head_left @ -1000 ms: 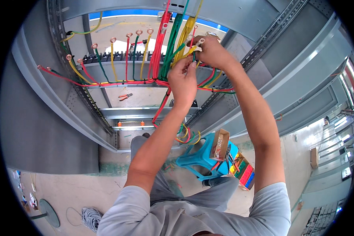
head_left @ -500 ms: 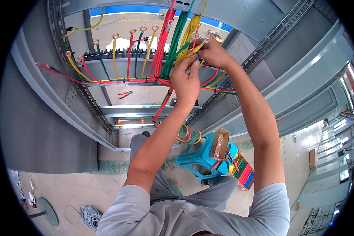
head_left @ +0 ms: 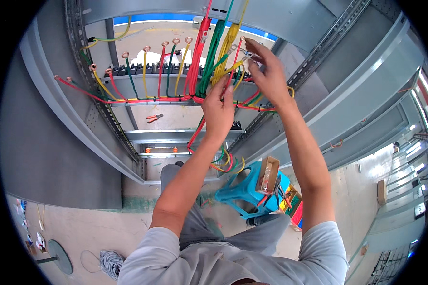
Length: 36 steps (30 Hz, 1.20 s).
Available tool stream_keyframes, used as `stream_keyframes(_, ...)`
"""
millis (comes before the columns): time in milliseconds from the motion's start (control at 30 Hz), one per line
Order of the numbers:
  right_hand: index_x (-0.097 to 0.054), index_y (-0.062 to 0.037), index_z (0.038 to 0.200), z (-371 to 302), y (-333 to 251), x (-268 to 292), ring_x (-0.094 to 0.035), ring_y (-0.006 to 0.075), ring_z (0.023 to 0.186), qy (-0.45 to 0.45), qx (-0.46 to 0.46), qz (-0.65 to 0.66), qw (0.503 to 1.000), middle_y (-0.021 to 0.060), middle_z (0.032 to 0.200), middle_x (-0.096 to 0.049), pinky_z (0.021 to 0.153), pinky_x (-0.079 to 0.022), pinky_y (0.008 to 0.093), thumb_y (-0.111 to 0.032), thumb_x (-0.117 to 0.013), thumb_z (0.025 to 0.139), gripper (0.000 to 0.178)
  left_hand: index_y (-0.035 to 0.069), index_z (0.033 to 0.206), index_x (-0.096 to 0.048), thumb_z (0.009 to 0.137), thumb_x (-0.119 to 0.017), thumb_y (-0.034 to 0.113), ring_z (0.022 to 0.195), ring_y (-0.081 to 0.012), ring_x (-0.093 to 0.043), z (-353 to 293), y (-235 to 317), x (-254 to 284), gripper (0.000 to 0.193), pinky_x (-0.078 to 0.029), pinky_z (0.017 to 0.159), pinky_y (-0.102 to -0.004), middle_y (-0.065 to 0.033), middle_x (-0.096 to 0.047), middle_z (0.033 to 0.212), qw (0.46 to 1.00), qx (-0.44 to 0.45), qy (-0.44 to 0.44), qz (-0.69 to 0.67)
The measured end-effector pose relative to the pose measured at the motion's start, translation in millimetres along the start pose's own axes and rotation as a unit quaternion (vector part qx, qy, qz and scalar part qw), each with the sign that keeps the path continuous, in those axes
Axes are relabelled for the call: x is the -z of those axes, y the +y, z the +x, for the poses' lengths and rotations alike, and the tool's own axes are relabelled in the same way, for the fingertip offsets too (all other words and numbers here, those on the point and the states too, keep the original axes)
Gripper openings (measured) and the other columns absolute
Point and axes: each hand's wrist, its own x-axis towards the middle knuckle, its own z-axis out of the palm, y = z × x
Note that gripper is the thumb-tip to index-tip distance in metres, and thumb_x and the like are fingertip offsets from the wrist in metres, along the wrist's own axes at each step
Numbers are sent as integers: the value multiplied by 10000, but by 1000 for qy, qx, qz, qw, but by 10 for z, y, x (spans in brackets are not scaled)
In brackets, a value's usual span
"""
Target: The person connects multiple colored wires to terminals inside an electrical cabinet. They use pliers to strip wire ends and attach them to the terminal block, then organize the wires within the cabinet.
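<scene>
A red wire (head_left: 236, 56) rises beside the wire bundles to a copper ring lug (head_left: 242, 38). My left hand (head_left: 218, 114) is closed on the lower part of this wire, between thumb and fingers. My right hand (head_left: 270, 76) is beside its upper end, fingers apart, close to the lugs. Just left of those fingers are a yellow wire (head_left: 234, 68) and a green wire (head_left: 221, 62), both ending in silver lugs. Behind are thick red (head_left: 193, 61), green (head_left: 212, 61) and yellow (head_left: 227, 43) bundles. Whether my right fingertips touch a lug is hard to see.
Several lugged wires (head_left: 145, 73) stand up from a crossbar before black terminal blocks (head_left: 150, 69). Grey cabinet frames (head_left: 335, 52) flank my arms. Pliers (head_left: 154, 118) lie beyond the crossbar. A blue stool (head_left: 240, 192) bears a cardboard box (head_left: 269, 173) and tools. Coiled cable (head_left: 111, 264) lies on the floor.
My right hand has drawn back to the right and its fingers have spread. My left hand has lowered slightly and now pinches the red wire, which stands more in view.
</scene>
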Motion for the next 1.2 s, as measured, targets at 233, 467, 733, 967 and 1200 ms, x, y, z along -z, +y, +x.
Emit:
stream_keyframes(233, -654, -87, 1290, 130, -14, 57, -605, 345, 1259, -8, 212, -241, 947, 128, 1347, -645, 1001, -531, 431, 1, -739, 801, 504, -35, 1127, -708, 984, -689, 100, 897, -106, -663, 152, 173, -39, 198, -520, 838, -256, -71, -731, 1013, 990, 86, -4, -109)
stream_keyframes(467, -664, -71, 1284, 130, 121, 26, -613, 333, 1233, -26, 197, -286, 937, 97, 1352, -655, 992, -529, 447, -22, -761, 770, 525, -34, 1059, -706, 966, -698, 76, 809, -93, -637, 160, 140, -137, 144, -511, 749, -250, -43, -710, 914, 980, 114, 28, -163)
stream_keyframes(733, -723, -35, 1162, 401, 312, -14, -666, 359, 1110, -225, 36, -234, 945, 152, 1112, -745, 975, -520, 445, -39, -691, 833, 330, -3, 1037, -703, 968, -701, 88, 821, -85, -598, 124, 62, -240, 115, -491, 769, -252, -16, -669, 904, 970, 100, 61, -214)
stream_keyframes(967, -776, -21, 1006, 472, 557, -141, -689, 339, 1058, -325, -131, -99, 931, 160, 1039, -764, 985, -509, 396, -183, -564, 930, 277, -5, 1081, -700, 983, -681, 95, 842, -106, -588, 94, -22, -240, 142, -488, 780, -267, -36, -663, 964, 977, 49, 64, -198)
stream_keyframes(1200, -758, -44, 1081, 391, 1034, -192, -691, 284, 1017, -351, -24, -156, 923, 157, 1107, -741, 952, -517, 372, -162, -532, 938, 292, -24, 1146, -696, 1011, -636, 87, 957, -137, -609, 124, 44, -270, 185, -491, 856, -282, -76, -662, 1088, 984, 38, 32, -169)
